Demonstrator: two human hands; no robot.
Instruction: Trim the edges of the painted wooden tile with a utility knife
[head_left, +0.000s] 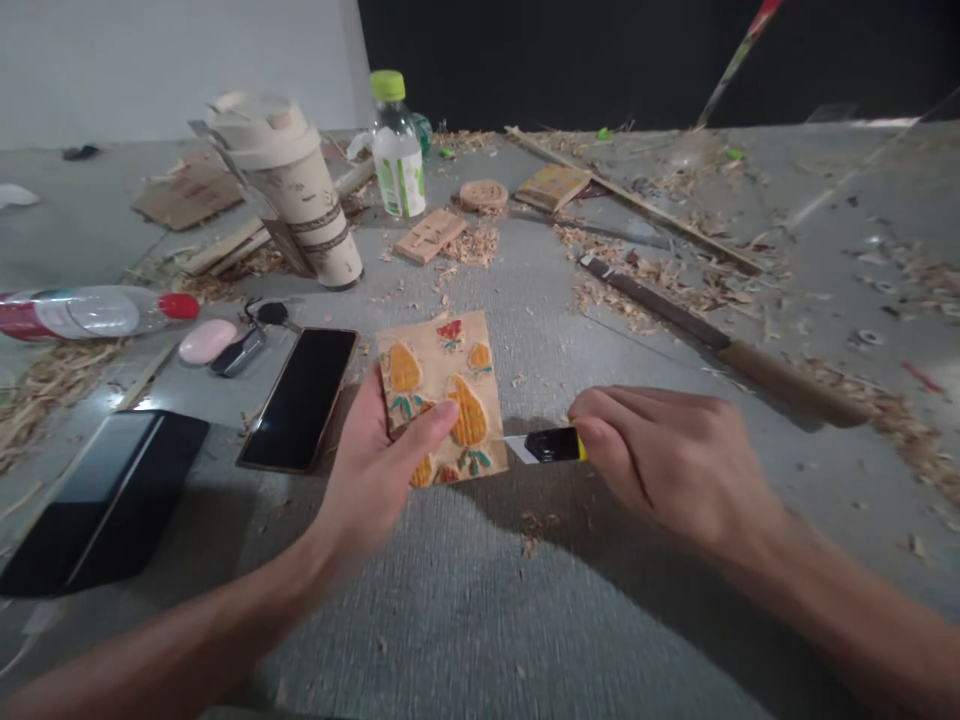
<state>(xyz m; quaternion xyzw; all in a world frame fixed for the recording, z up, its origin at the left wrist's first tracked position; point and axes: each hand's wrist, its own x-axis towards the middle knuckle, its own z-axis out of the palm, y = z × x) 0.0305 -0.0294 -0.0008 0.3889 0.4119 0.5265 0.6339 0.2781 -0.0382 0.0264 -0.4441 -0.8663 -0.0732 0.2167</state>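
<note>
A carved wooden panel (480, 440) with orange, red and green painted shapes is held by my left hand (382, 450). The thumb lies across its face and the fingers go behind its left side. My right hand (667, 460) is closed around a utility knife (553, 445) with a black and yellow body. Its short blade points left and meets or nearly meets the panel's right edge; I cannot tell if it touches. Most of the knife's handle is hidden in the fist. A few shavings (536, 530) lie below the blade.
On the left are a phone (304, 395), a black folded device (105, 500), a pink oval item (208, 341) and a lying bottle (97, 312). Farther back stand a tumbler (300, 190) and a green-capped bottle (397, 160). A long file (720, 345) lies on the right among shavings.
</note>
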